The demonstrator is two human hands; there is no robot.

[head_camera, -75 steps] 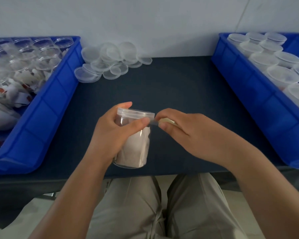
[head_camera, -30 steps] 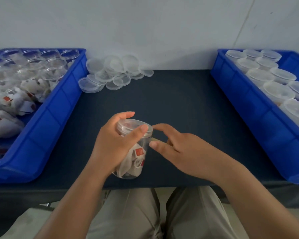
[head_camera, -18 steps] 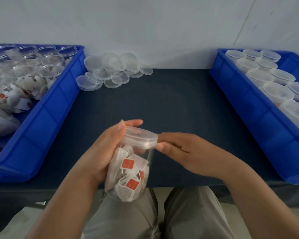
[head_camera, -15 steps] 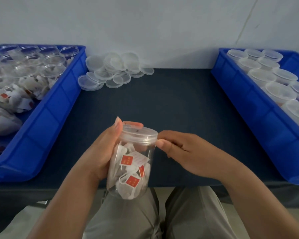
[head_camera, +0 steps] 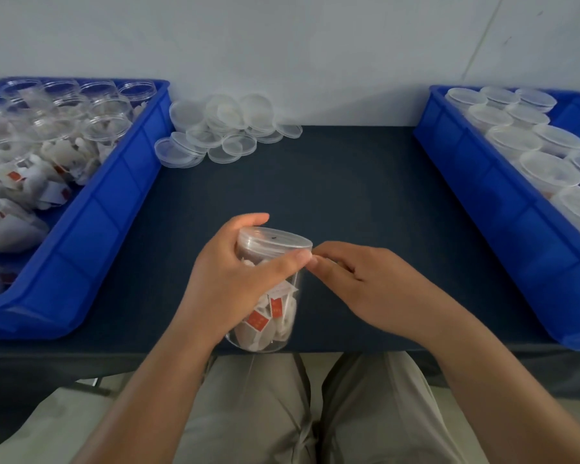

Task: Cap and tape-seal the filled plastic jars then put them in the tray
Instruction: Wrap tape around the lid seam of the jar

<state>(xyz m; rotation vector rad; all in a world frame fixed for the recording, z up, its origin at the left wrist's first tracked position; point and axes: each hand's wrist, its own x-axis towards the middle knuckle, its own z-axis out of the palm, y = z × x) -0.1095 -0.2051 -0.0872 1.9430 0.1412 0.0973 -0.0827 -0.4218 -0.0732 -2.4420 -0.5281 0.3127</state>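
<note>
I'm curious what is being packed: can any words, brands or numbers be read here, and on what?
No text is legible.
Small red paper tags in the clear plastic jar: print too blurred to read.
Red sachet tags in the left blue plastic tray: too small to read.

One view only, from a wide-angle camera worn on the person's head, facing forward and steeply down. The flat dark navy surface (head_camera: 332, 182) fills the middle, ending at a pale wall (head_camera: 282, 45) along the top. Nearest the lens, low in the centre, the left hand (head_camera: 235, 276) grips a clear plastic jar (head_camera: 268, 316) beside the right hand (head_camera: 365, 286). Beige trousers (head_camera: 265, 413) fill the bottom edge. A left blue plastic tray (head_camera: 81, 236) and a right blue plastic tray (head_camera: 482, 195) are cropped by the sides.
</note>
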